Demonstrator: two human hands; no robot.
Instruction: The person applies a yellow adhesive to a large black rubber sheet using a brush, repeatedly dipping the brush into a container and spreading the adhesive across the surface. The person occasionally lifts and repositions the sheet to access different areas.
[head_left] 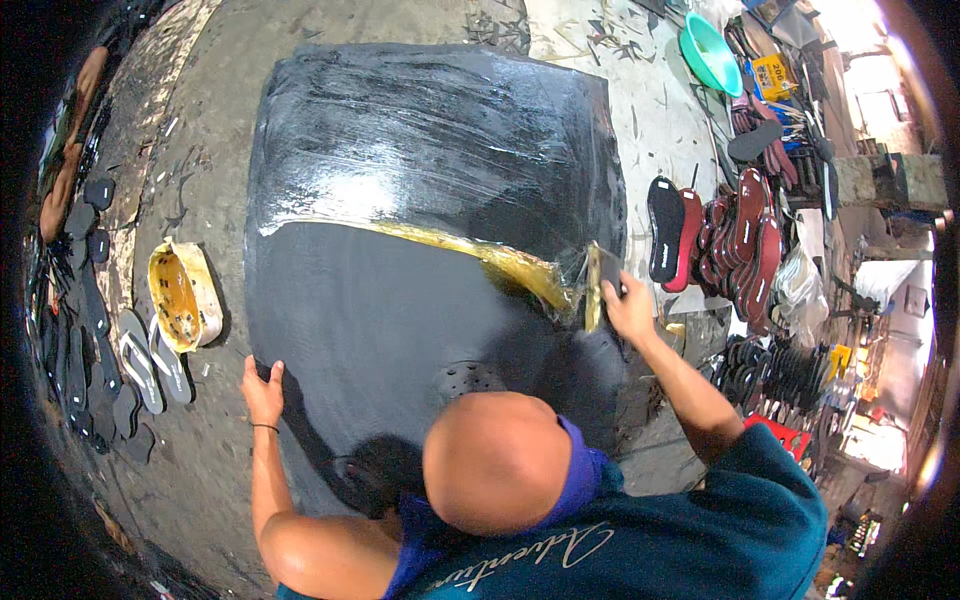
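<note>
A large dark rubber-like sheet [340,290] lies on the floor. Its far part is coated in glossy wet glue [420,130], while the near part looks matte. An amber ridge of glue [520,270] runs across the middle toward my right hand [628,308]. That hand grips a flat rectangular spreader [599,285], smeared yellow, near the sheet's right edge. At the left edge rests my left hand [263,393], thumb and fingers apart, holding no tool. Left of the sheet stands a cut-open pale plastic container [207,300] with amber glue inside.
Grey flip-flops [140,358] and dark sole pieces [100,290] line the left side. On the right are maroon insoles [750,235], a black insole [664,228] and a green basin [710,55]. A bald head [495,460] covers part of the near sheet.
</note>
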